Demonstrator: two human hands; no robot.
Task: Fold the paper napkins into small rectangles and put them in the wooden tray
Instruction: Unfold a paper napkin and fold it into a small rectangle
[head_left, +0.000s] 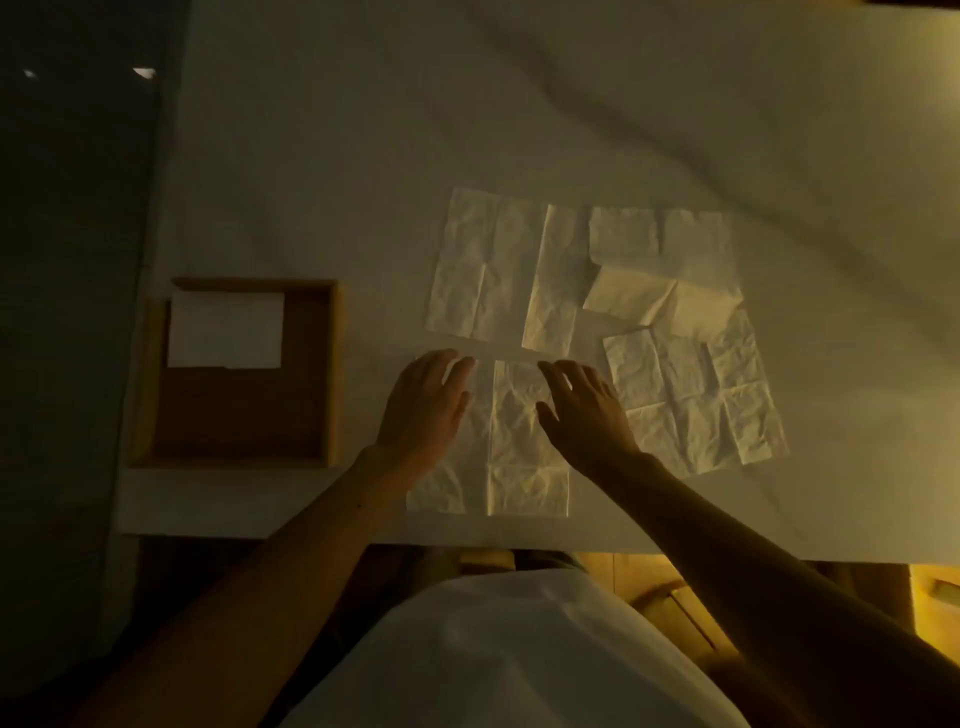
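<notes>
An unfolded paper napkin (519, 441) lies flat near the table's front edge. My left hand (423, 408) rests on its left half with fingers spread. My right hand (584, 410) hovers or rests over its right edge, fingers apart. Neither hand grips anything. Several more creased napkins lie beyond: one (498, 270) straight ahead, one (662, 236) at the back right, a partly folded one (660, 304) below it, and one (696, 397) at the right. The wooden tray (335, 374) stands at the left with a folded white napkin (226, 330) in its far part.
A wrinkled white cloth (571, 104) covers the table. The table's left edge runs just beside the tray, with dark floor (62, 364) past it. The front edge (623, 551) crosses below the napkin, close to my white-shirted body.
</notes>
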